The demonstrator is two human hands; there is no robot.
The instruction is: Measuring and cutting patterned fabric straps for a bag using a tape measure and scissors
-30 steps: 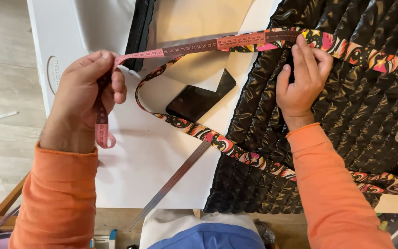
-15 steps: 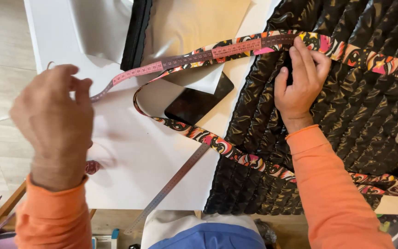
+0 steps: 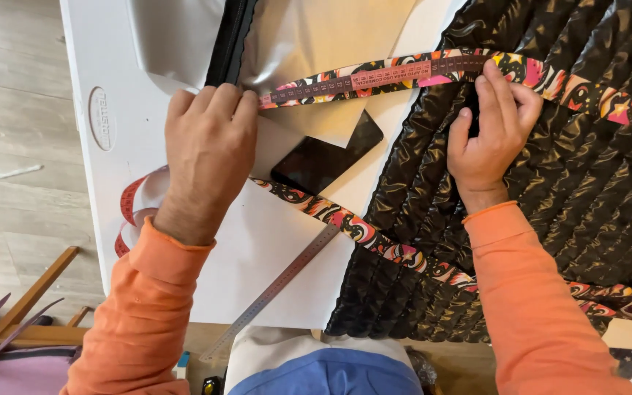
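Measuring tape pulled taut along a patterned strap: the left hand (image 3: 210,157), raised clear of the worktop (image 3: 272,256) half a second earlier, has come down with fingers pressed together, pinning the pink tape measure (image 3: 374,77) at the strap's left end. The right hand (image 3: 490,124) stays put at the far end, fingers flat on tape and multicoloured strap (image 3: 587,91) where they cross the black quilted fabric (image 3: 550,190). The tape now lies straight between both hands, apparently ready to read. Its slack loops beside the left wrist; a dark phone (image 3: 323,157) and steel ruler (image 3: 276,289) lie nearer.
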